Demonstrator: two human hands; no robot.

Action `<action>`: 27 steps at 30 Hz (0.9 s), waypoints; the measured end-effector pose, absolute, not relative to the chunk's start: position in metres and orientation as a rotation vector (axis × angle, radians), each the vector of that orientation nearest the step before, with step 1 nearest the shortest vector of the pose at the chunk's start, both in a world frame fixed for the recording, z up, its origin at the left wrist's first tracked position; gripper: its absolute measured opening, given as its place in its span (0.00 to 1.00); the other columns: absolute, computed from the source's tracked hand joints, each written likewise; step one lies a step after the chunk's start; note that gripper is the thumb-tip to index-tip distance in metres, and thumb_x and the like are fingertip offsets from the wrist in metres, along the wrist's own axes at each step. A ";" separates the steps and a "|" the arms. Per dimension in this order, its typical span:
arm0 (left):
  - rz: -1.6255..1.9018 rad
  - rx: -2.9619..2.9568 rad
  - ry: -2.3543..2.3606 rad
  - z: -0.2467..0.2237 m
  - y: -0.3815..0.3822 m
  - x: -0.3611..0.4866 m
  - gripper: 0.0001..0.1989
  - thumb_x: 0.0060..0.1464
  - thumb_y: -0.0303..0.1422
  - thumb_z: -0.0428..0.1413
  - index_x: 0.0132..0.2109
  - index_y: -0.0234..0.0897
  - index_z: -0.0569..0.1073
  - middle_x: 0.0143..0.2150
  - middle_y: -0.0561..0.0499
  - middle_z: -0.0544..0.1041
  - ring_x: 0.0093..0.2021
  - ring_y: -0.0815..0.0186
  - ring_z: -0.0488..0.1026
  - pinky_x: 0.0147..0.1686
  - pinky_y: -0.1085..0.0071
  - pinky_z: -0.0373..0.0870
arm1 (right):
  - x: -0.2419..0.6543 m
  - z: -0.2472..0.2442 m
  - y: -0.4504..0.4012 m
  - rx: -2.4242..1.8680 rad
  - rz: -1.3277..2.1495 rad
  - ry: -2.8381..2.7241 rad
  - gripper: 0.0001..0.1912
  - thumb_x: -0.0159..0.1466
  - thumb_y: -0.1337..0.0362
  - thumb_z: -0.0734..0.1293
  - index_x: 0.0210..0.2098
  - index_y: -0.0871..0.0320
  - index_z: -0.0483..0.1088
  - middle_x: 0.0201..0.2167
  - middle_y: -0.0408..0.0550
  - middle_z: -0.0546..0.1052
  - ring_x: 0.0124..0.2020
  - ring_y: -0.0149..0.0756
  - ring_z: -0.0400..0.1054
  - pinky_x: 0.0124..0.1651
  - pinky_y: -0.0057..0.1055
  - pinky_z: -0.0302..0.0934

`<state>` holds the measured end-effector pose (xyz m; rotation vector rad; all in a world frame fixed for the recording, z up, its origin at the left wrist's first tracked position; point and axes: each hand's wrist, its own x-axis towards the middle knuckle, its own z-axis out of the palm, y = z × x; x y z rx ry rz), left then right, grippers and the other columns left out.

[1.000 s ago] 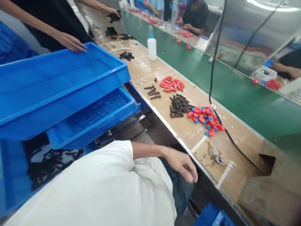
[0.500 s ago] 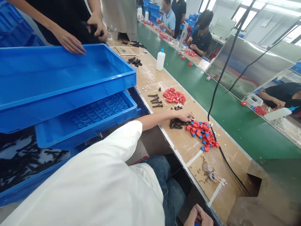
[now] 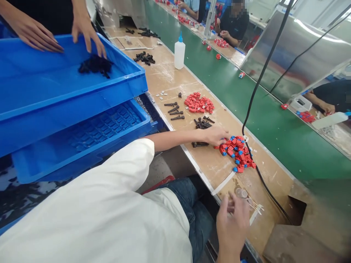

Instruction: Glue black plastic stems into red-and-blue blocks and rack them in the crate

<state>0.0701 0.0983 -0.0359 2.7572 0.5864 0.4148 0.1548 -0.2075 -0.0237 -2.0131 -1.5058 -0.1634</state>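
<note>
Head view: the left hand (image 3: 214, 136) was partly curled, its tips down at the edge of the red-and-blue parts (image 3: 241, 155) and its back above the black pile (image 3: 203, 123) on the worktop (image 3: 208, 164); whether it had hold of one I could not tell. The right hand (image 3: 233, 221), blurred and half curled, was near a cup (image 3: 241, 193), its grip also unclear. Red parts (image 3: 199, 103) lay beyond the black pile.

A hand could pass over the bench (image 3: 166, 79) between the bottle (image 3: 179, 55) and red pile (image 3: 199, 102); nearer, the left forearm (image 3: 178, 140) partly blocks the black pile (image 3: 202, 123), the cable (image 3: 243, 126) (right of it) crosses before the belt (image 3: 276, 120), and a bin (image 3: 109, 89) bounds the left.
</note>
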 end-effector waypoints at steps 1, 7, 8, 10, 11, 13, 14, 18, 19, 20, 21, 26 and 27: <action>0.395 2.783 0.599 -0.033 0.092 0.075 0.14 0.60 0.33 0.52 0.47 0.32 0.77 0.48 0.38 0.77 0.47 0.55 0.75 0.45 0.65 0.69 | 0.156 -0.017 -0.186 -2.156 -0.181 -1.529 0.19 0.69 0.56 0.59 0.49 0.62 0.71 0.40 0.58 0.74 0.40 0.44 0.72 0.43 0.38 0.66; 0.329 2.735 0.746 -0.028 0.070 0.093 0.17 0.59 0.38 0.55 0.49 0.29 0.75 0.49 0.35 0.76 0.44 0.54 0.76 0.42 0.65 0.71 | 0.178 -0.005 -0.089 -2.882 0.055 -1.400 0.25 0.64 0.62 0.60 0.56 0.74 0.63 0.50 0.76 0.68 0.46 0.58 0.74 0.44 0.48 0.67; 0.348 2.717 0.722 -0.028 0.069 0.095 0.17 0.60 0.38 0.54 0.49 0.29 0.75 0.48 0.35 0.77 0.44 0.55 0.76 0.42 0.65 0.71 | 0.183 -0.007 -0.082 -2.893 0.060 -1.379 0.25 0.64 0.62 0.61 0.55 0.75 0.64 0.49 0.76 0.69 0.46 0.59 0.74 0.44 0.49 0.67; 0.372 2.676 0.655 -0.030 0.067 0.097 0.15 0.61 0.38 0.53 0.46 0.31 0.76 0.45 0.38 0.78 0.44 0.56 0.76 0.44 0.66 0.71 | 0.191 -0.010 -0.076 -2.911 0.080 -1.352 0.24 0.63 0.63 0.61 0.54 0.75 0.65 0.48 0.75 0.70 0.48 0.59 0.73 0.46 0.48 0.67; 0.372 2.653 0.627 -0.030 0.067 0.098 0.14 0.61 0.38 0.53 0.44 0.31 0.76 0.43 0.39 0.79 0.44 0.56 0.76 0.44 0.66 0.71 | 0.195 -0.011 -0.076 -2.909 0.088 -1.348 0.24 0.64 0.62 0.61 0.54 0.73 0.65 0.48 0.73 0.71 0.48 0.57 0.73 0.46 0.47 0.67; 0.369 2.603 0.628 -0.028 0.068 0.101 0.14 0.61 0.39 0.52 0.43 0.32 0.77 0.41 0.40 0.79 0.43 0.55 0.76 0.43 0.65 0.71 | 0.203 -0.011 -0.078 -2.894 0.087 -1.337 0.24 0.65 0.57 0.60 0.55 0.67 0.65 0.49 0.68 0.71 0.48 0.54 0.72 0.47 0.46 0.66; 0.369 2.587 0.661 -0.027 0.070 0.103 0.15 0.62 0.39 0.52 0.44 0.33 0.77 0.42 0.40 0.79 0.44 0.55 0.76 0.43 0.65 0.71 | 0.207 -0.010 -0.080 -2.891 0.076 -1.319 0.25 0.65 0.54 0.60 0.55 0.64 0.65 0.50 0.66 0.71 0.48 0.54 0.72 0.47 0.46 0.66; 0.386 2.558 0.812 -0.018 0.078 0.118 0.17 0.63 0.39 0.49 0.50 0.35 0.76 0.52 0.38 0.76 0.53 0.51 0.74 0.49 0.61 0.70 | 0.231 -0.001 -0.075 -2.912 0.018 -1.190 0.26 0.66 0.54 0.58 0.58 0.62 0.64 0.52 0.66 0.69 0.50 0.55 0.70 0.48 0.50 0.65; 0.371 2.555 0.821 -0.016 0.080 0.123 0.17 0.62 0.38 0.50 0.51 0.34 0.76 0.53 0.37 0.76 0.54 0.50 0.73 0.50 0.61 0.70 | 0.237 0.000 -0.072 -2.912 0.022 -1.177 0.25 0.66 0.56 0.58 0.57 0.63 0.65 0.51 0.67 0.69 0.50 0.54 0.70 0.49 0.49 0.65; 0.352 2.550 0.821 -0.015 0.081 0.128 0.17 0.62 0.37 0.51 0.51 0.33 0.76 0.54 0.36 0.75 0.55 0.50 0.73 0.50 0.60 0.70 | 0.242 0.000 -0.068 -2.907 0.033 -1.179 0.24 0.65 0.58 0.58 0.56 0.65 0.66 0.51 0.67 0.70 0.50 0.54 0.71 0.49 0.48 0.65; 0.331 2.546 0.809 -0.014 0.082 0.133 0.16 0.61 0.36 0.52 0.49 0.32 0.76 0.53 0.35 0.76 0.53 0.50 0.74 0.49 0.61 0.70 | 0.246 -0.001 -0.064 -2.896 0.047 -1.193 0.23 0.65 0.61 0.59 0.55 0.66 0.67 0.50 0.68 0.70 0.49 0.53 0.71 0.49 0.46 0.65; 0.316 2.508 0.695 -0.012 0.088 0.137 0.12 0.58 0.32 0.54 0.44 0.33 0.79 0.42 0.41 0.81 0.42 0.57 0.77 0.41 0.67 0.70 | 0.252 -0.014 -0.056 -2.808 0.073 -1.281 0.20 0.62 0.65 0.61 0.52 0.65 0.70 0.50 0.65 0.72 0.48 0.47 0.71 0.48 0.37 0.64; 0.352 2.495 0.681 -0.011 0.092 0.133 0.12 0.57 0.31 0.54 0.44 0.34 0.79 0.42 0.43 0.81 0.42 0.58 0.77 0.41 0.68 0.70 | 0.253 -0.017 -0.056 -2.795 0.072 -1.284 0.21 0.62 0.66 0.61 0.53 0.64 0.70 0.50 0.64 0.72 0.49 0.47 0.71 0.49 0.37 0.64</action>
